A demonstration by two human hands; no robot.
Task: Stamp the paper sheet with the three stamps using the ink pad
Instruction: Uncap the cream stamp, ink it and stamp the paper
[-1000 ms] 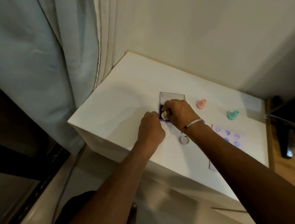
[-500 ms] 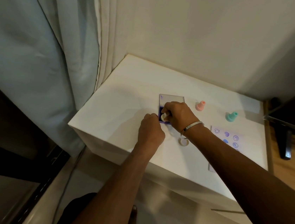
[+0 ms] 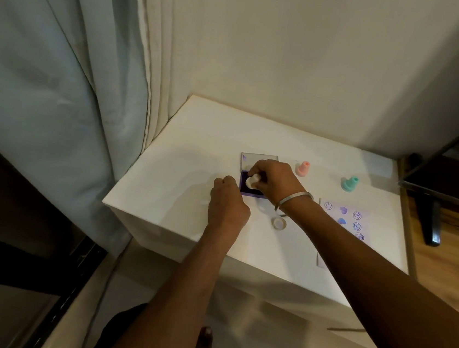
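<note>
My right hand (image 3: 274,180) grips a cream stamp (image 3: 251,181) and holds it on the dark purple ink pad (image 3: 245,189); the pad's clear lid (image 3: 258,160) lies open behind it. My left hand (image 3: 226,202) is a closed fist at the pad's left edge; I cannot see whether it touches the pad. A pink stamp (image 3: 302,168) and a teal stamp (image 3: 350,183) stand upright farther right. The paper sheet (image 3: 342,215) lies at the right with several purple smiley and heart prints, partly under my right forearm.
A small round cap (image 3: 279,223) lies on the white table (image 3: 197,147) in front of the pad. A curtain hangs left of the table, a wall stands behind it. A dark stand foot (image 3: 432,219) is on the wooden floor at right. My feet show below.
The stamp in my right hand has tilted and shifted slightly on the ink pad. My left hand stays by the pad. The view has shifted a little.
</note>
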